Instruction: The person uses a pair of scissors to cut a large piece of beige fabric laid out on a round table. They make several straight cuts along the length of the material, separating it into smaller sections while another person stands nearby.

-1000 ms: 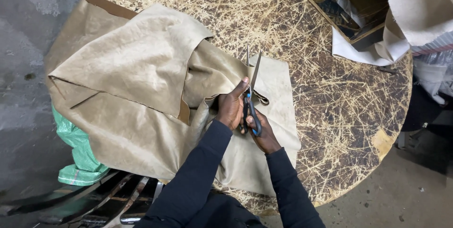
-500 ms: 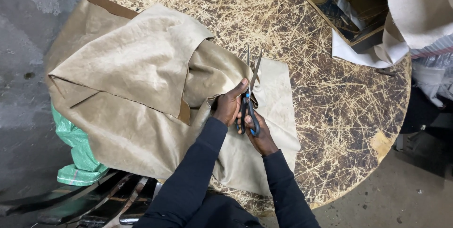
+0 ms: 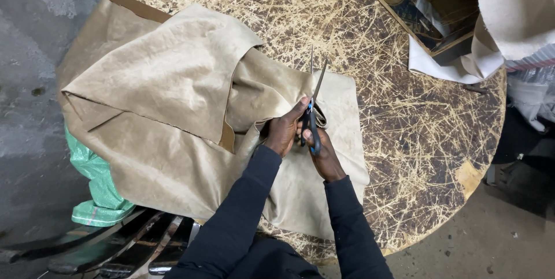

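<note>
A large sheet of beige leather-like fabric (image 3: pixel 173 94) lies folded over the left half of a round, scratched table (image 3: pixel 416 140). My right hand (image 3: pixel 325 155) grips scissors (image 3: pixel 314 103) with dark handles, blades parted and pointing away from me over the fabric's flat part. My left hand (image 3: pixel 284 131) pinches the fabric edge just left of the scissors. Both forearms wear dark sleeves.
A green bag (image 3: pixel 95 189) hangs below the table's left edge. Dark curved strips (image 3: pixel 121 244) lie at the lower left. An open box (image 3: pixel 439 19) and pale fabric pieces (image 3: pixel 509 7) crowd the far right. Grey concrete floor (image 3: pixel 34 54) surrounds the table.
The scissors and both hands have shifted slightly forward along the fabric; the blades stay parted. The fabric's fold by my left hand has lifted a little.
</note>
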